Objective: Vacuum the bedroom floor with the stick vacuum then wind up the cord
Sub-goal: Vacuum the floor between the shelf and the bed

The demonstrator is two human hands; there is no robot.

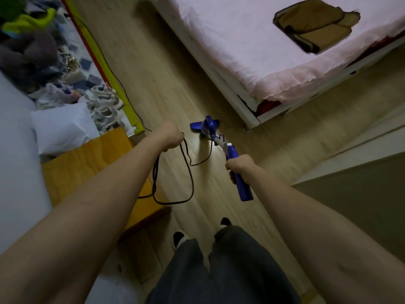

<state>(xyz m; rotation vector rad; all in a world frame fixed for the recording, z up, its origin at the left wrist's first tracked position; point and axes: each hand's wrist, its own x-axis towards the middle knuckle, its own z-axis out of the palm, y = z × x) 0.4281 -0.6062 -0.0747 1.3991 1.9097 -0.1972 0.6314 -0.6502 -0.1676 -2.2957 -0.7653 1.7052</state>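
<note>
A blue stick vacuum stands on the wooden floor, its head close to the corner of the bed. My right hand grips its blue handle, which juts back toward me. My left hand holds the black cord in a fist; loops hang down from it and one strand runs over to the vacuum's stick. More cord trails along the floor toward the back left.
A bed with a pink sheet and a brown bag on it fills the upper right. On the left are an orange box, a white pillow, shoes and clutter behind a yellow-green rail. A pale wall edge lies right.
</note>
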